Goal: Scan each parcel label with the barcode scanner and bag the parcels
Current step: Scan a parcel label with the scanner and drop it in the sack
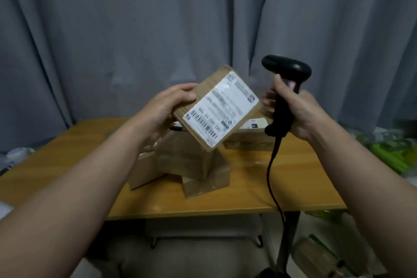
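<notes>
left hand (173, 101) grips a tilted cardboard parcel (206, 89) by its left edge, white label (222, 110) facing up | right hand (295, 110) curls round the black barcode scanner (286, 67) handle, just right of the parcel | hands apart | cable (270, 165) hangs beneath right hand | more boxes (198, 165) on table (67, 165) below both hands

A flat brown cardboard parcel (208, 84) sits in the grip of the left hand (171, 106). It is tilted up, with its white label (222, 108) facing back toward the person, and a barcode runs along the label's lower edge. Just right of it, the right hand (300, 110) grips the handle of a black barcode scanner (285, 70), which stands upright with its head reaching left. A black cable (269, 176) hangs from its base. Below both hands, more brown parcels (194, 165) lie heaped on the counter (67, 165).
</notes>
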Tool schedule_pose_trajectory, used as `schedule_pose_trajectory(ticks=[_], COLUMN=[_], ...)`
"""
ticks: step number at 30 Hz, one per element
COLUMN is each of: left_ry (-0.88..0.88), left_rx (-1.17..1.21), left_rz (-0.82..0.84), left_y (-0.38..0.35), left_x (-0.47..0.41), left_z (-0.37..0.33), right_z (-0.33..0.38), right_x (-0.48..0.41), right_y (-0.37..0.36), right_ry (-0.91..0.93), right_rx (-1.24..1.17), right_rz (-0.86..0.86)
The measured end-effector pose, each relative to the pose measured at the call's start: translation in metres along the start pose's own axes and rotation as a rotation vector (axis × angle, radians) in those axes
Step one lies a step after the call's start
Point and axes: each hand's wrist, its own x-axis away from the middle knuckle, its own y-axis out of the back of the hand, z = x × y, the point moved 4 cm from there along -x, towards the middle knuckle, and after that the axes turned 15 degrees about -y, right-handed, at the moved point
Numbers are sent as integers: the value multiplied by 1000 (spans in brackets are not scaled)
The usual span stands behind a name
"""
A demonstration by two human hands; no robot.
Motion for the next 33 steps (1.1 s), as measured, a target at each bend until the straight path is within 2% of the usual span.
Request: schedule_pose_trajectory(ticks=[2,6,8,11,13,16,18,20,22,25,27,29,33], left_ry=[53,147,194,201,179,129,49,-16,34,182,200,163,42], left_rx=[-87,-280,-338,-292,-276,-293,-329,-327,-179,99,180,151,-123], left_rz=[110,319,399,394,367,255,64,-231,-405,-375,-405,-445,-452], left_y=[7,11,14,17,20,26,29,32,22,-11,-21,-15,16], left_x=[21,51,61,69,73,77,83,99,122,151,163,171,183], left_z=[-8,-21,-20,-15,-10,0,7,18,37,67,76,75,61], right_z=[-3,-27,-40,-59,-71,-84,-92,-104,-116,-134,-144,-149,-147], right_x=[18,42,49,51,54,57,58,56,58,62,64,67,74], right_y=[-9,-43,-58,-65,-67,-67,-63,-56,-52,-54,-58,-61,-63], right_ry=[-7,-43,-68,-70,-75,-50,-33,-25,-35,-27,-6,26,95], right_rx=[189,474,524,521,543,479,368,233,92,-34,-26,39,101], right_rz=[9,238,350,417,444,377,289,166,53,5,5,6,-23])
